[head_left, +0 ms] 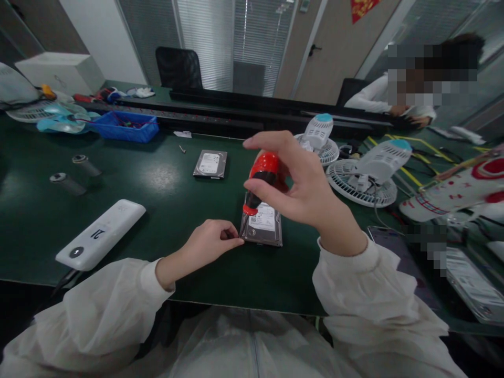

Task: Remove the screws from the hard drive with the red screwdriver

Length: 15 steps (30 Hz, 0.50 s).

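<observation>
My right hand (303, 184) is closed around the red and black handle of a screwdriver (263, 172), which tilts down toward the lower left. Its shaft reaches the left front corner of a hard drive (264, 223) lying flat on the table. At that same corner, the thumb and forefinger of my left hand (210, 240) come together near the screwdriver's tip. Whatever those fingertips pinch, if anything, is too small to make out. Behind lies a second hard drive (210, 164), label up, with a small screw-like metal piece (182, 149) to its left.
A white power bank-like device (101, 233) and two metal cylinders (86, 165) stand at left, before a blue bin (126, 127). White fans (362, 173) and a phone-like dark slab (394, 252) are on the right. Another person (409, 89) sits across the table.
</observation>
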{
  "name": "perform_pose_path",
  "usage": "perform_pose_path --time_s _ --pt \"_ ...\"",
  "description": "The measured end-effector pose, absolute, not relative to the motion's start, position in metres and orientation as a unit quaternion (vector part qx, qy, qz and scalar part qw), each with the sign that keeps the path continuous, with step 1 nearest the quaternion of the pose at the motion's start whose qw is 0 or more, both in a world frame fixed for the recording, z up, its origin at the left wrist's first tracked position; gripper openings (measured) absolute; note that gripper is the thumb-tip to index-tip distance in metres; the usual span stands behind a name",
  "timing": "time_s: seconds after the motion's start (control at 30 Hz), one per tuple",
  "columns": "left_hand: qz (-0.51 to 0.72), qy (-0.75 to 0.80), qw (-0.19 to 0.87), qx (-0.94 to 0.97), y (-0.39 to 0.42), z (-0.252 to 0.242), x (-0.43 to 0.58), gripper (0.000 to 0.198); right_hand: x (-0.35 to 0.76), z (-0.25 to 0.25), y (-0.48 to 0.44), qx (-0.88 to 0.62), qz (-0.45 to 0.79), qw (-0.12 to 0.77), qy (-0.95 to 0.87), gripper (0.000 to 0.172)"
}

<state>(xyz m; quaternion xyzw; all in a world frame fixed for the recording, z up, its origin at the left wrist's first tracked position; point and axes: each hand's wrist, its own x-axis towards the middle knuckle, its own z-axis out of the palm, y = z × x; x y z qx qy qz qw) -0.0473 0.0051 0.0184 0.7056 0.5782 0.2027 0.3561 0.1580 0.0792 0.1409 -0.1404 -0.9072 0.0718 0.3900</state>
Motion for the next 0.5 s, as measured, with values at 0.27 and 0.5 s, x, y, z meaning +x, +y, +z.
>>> perform_pose_path --time_s 0.27,0.5 --pt "0.206 0.578 0.355 0.705 0.0052 0.0188 -0.0467 0.027 0.1599 0.1402 0.0819 -0.102 0.102 0.359 -0.922 0.042" --pt "0.196 0.580 0.353 0.708 0.0057 0.0199 -0.0462 0.027 0.1578 0.1384 0.0822 -0.177 0.043 0.371 -0.911 0.042"
